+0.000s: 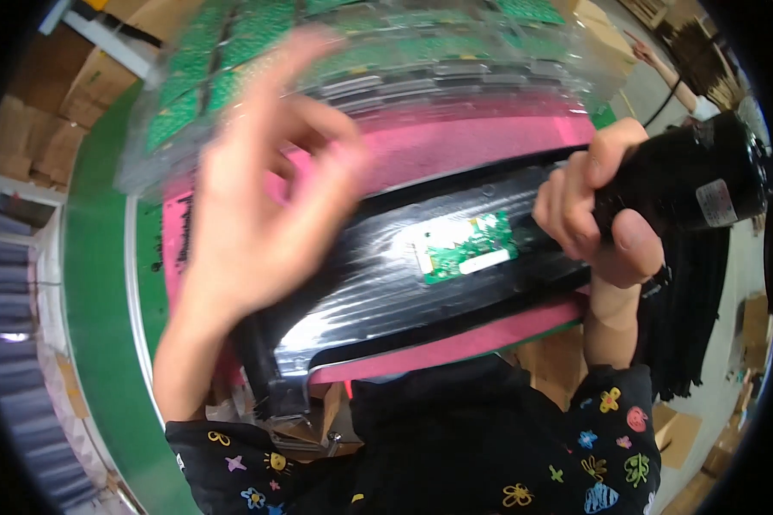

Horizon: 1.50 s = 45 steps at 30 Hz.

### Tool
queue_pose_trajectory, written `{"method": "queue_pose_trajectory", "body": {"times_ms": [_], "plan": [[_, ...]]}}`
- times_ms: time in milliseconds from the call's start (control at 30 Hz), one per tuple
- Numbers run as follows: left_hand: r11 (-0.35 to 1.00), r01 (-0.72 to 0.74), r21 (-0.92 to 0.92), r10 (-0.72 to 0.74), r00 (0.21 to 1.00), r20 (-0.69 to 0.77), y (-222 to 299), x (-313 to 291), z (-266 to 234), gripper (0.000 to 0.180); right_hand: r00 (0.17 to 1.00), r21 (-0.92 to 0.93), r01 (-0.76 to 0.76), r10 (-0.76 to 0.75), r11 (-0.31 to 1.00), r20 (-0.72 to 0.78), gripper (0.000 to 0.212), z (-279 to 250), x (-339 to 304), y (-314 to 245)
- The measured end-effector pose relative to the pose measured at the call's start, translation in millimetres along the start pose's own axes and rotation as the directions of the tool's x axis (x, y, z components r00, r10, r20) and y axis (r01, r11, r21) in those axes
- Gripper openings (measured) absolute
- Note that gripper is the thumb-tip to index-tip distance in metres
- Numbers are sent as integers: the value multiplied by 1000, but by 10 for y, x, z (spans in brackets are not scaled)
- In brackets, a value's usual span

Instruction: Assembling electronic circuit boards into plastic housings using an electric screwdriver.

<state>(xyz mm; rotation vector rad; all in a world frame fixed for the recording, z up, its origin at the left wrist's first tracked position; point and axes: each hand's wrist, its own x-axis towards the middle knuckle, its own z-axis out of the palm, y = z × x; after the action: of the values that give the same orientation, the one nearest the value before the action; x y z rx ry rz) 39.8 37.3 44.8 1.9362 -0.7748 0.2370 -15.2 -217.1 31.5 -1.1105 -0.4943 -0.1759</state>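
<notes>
My right hand (605, 206) is wrapped round a thick black cylindrical object (696, 176) with a small pale label; its exact kind I cannot make out. My left hand (270, 189) is raised, blurred by motion, its index finger stretched out and the others bent, with nothing visible in it. Between and below the hands lies a long shiny black plastic panel (361, 279) with raised dark edges. A small green circuit board (468, 249) with white connectors lies on that panel, left of my right hand.
Under the panel is a pink mat (455, 146) on a green bench (99, 223). Stacked clear plastic trays (438, 77) with green circuit boards stand at the far side. Cardboard boxes (103, 90) are at the far left. Another person's arm (666, 73) shows at the far right.
</notes>
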Motion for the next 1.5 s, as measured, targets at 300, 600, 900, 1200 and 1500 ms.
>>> {"method": "queue_pose_trajectory", "body": {"times_ms": [300, 600, 900, 1200, 1500], "plan": [[643, 654, 398, -219, 655, -723, -1030, -78, -2842, 75, 999, -51, -45, 45, 998, 8, 47, -237, -210, 171], [659, 704, 266, -421, 638, -644, -870, -682, -2851, 83, 992, -55, -61, 66, 997, 108, 45, 1, -105, 134], [636, 668, 387, -542, 743, -393, -317, -1355, -1124, 30, 991, 33, -99, 95, 995, 98, 33, -100, -59, 91], [640, 733, 229, -753, 658, -3, 236, -1980, -497, 24, 980, -81, -179, 170, 981, -104, 33, -113, -9, -85], [669, 743, -10, -725, 656, 209, 379, -2454, -238, 20, 915, 240, -167, 241, 956, -325, 29, -329, 27, -170]]}}
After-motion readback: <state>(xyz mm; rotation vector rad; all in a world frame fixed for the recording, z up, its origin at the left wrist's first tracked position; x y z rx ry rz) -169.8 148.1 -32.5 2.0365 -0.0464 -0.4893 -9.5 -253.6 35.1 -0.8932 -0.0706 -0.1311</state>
